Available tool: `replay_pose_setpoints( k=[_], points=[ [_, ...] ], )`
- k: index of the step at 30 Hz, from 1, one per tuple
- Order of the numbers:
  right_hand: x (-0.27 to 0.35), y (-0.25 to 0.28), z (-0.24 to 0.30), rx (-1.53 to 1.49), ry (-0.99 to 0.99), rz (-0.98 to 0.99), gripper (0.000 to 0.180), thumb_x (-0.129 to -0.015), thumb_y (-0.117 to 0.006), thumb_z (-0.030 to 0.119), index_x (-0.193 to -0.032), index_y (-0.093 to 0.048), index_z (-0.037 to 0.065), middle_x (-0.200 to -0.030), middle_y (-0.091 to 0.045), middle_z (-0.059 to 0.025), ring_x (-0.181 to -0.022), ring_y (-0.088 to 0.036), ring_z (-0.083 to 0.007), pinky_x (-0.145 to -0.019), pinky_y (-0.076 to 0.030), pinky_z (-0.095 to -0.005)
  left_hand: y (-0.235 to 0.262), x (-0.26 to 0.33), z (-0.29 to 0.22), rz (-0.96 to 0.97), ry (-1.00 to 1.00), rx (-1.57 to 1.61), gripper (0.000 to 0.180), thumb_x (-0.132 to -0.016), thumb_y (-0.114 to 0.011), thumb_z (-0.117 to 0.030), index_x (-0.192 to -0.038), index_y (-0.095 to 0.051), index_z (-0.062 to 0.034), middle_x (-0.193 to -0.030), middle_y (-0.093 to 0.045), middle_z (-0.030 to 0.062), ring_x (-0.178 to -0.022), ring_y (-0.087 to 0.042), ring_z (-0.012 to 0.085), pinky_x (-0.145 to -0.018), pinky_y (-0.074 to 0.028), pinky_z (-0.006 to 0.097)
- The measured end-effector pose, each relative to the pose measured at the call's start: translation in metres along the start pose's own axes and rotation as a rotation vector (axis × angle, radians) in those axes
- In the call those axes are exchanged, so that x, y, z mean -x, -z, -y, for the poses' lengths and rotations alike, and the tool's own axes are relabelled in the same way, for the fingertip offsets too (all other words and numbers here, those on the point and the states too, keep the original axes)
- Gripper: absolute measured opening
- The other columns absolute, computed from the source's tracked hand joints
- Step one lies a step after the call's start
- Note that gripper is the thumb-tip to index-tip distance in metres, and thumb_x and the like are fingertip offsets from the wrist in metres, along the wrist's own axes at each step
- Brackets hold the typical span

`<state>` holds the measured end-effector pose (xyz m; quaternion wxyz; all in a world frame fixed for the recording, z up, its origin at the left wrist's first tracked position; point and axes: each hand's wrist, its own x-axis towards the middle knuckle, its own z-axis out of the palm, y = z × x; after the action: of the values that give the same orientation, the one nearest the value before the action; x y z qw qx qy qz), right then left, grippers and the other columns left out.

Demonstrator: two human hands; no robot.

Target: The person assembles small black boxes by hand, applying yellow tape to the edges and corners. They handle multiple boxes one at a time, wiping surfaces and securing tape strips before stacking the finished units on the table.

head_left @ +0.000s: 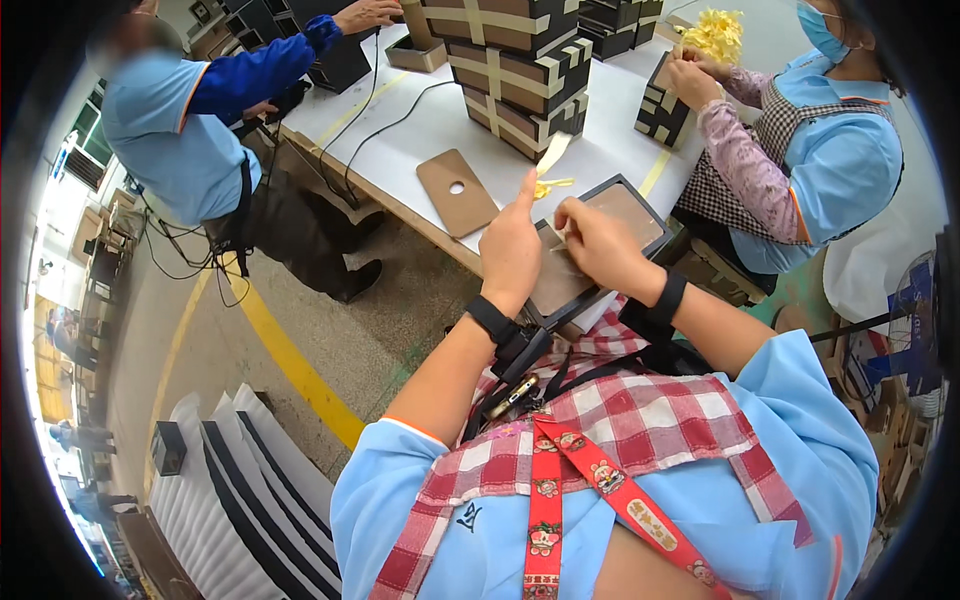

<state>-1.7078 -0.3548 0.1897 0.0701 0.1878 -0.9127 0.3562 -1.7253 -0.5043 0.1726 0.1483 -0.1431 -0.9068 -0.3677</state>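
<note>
A shallow black-edged box (640, 215) with a brown panel inside lies at the table's near edge, in front of me. Over its left side is my left hand (512, 248), its index finger stretched forward and the other fingers curled. At that fingertip a cream strip of masking tape (553, 152) sticks up; the thumb is hidden. My right hand (605, 248) is bent over the box's panel, fingers curled in a pinch. What those fingers hold, if anything, is too small to make out. Left of the box lies a flat brown board (456, 192) with a round hole.
Taped brown-and-black boxes (515, 75) stand stacked beyond my hands. At right a masked co-worker (800, 150) handles another taped box (665, 105) near a yellow tape bunch (715, 35). Another person (170, 130) stands at left. Black cables (365, 145) cross the white table (400, 125).
</note>
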Motion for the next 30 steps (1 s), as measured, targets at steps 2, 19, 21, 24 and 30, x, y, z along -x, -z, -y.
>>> replay_pose_setpoints(
  k=[2, 19, 21, 24, 30],
  points=[
    [0.005, -0.017, 0.013, -0.053, 0.203, -0.025, 0.022, -0.079, -0.058, 0.008, -0.099, -0.052, 0.006, -0.070, -0.058, -0.0137, -0.068, -0.059, -0.0323, -0.061, -0.045, -0.0388, -0.007, -0.002, 0.006, 0.025, -0.009, -0.005, 0.048, -0.085, -0.043, -0.003, -0.133, -0.042, -0.0082, -0.089, -0.061, 0.0197, -0.077, -0.060, 0.0305, -0.068, -0.047, 0.038],
    [-0.009, 0.060, 0.046, -0.559, 0.049, -0.061, 0.020, -0.086, -0.053, 0.000, -0.106, -0.051, -0.001, -0.081, -0.064, -0.0065, -0.068, -0.059, -0.0075, -0.059, -0.048, -0.0213, 0.069, -0.003, -0.048, -0.089, 0.072, 1.022, 0.033, -0.091, -0.039, -0.008, -0.121, -0.050, 0.0018, -0.102, -0.060, 0.0072, -0.077, -0.055, 0.0101, -0.067, -0.045, 0.021],
    [-0.008, 0.060, 0.055, -0.541, 0.053, -0.021, 0.018, -0.086, -0.051, -0.001, -0.103, -0.050, -0.001, -0.083, -0.065, -0.0073, -0.067, -0.060, -0.0079, -0.059, -0.048, -0.0214, 0.066, 0.002, -0.060, -0.039, 0.059, 1.082, 0.033, -0.091, -0.045, -0.011, -0.121, -0.049, 0.0038, -0.100, -0.058, 0.0069, -0.081, -0.054, 0.0116, -0.070, -0.044, 0.022],
    [-0.007, 0.062, 0.060, -0.682, 0.024, 0.090, 0.017, -0.085, -0.049, -0.003, -0.102, -0.050, 0.000, -0.084, -0.066, -0.0087, -0.066, -0.061, -0.0084, -0.058, -0.048, -0.0214, 0.056, 0.011, -0.054, 0.055, 0.009, 0.883, 0.032, -0.091, -0.053, -0.016, -0.118, -0.050, 0.0016, -0.092, -0.057, 0.0044, -0.080, -0.051, 0.0097, -0.072, -0.043, 0.022],
    [0.000, 0.071, 0.057, -0.415, 0.008, 0.180, 0.022, -0.089, -0.053, 0.013, -0.108, -0.052, 0.003, -0.070, -0.067, -0.0085, -0.053, -0.063, -0.0126, -0.049, -0.048, -0.0245, 0.060, 0.007, -0.038, 0.176, -0.026, 0.683, 0.027, -0.090, -0.048, -0.008, -0.116, -0.052, -0.0009, -0.086, -0.060, 0.0061, -0.077, -0.054, 0.0105, -0.069, -0.045, 0.025]
  ],
)
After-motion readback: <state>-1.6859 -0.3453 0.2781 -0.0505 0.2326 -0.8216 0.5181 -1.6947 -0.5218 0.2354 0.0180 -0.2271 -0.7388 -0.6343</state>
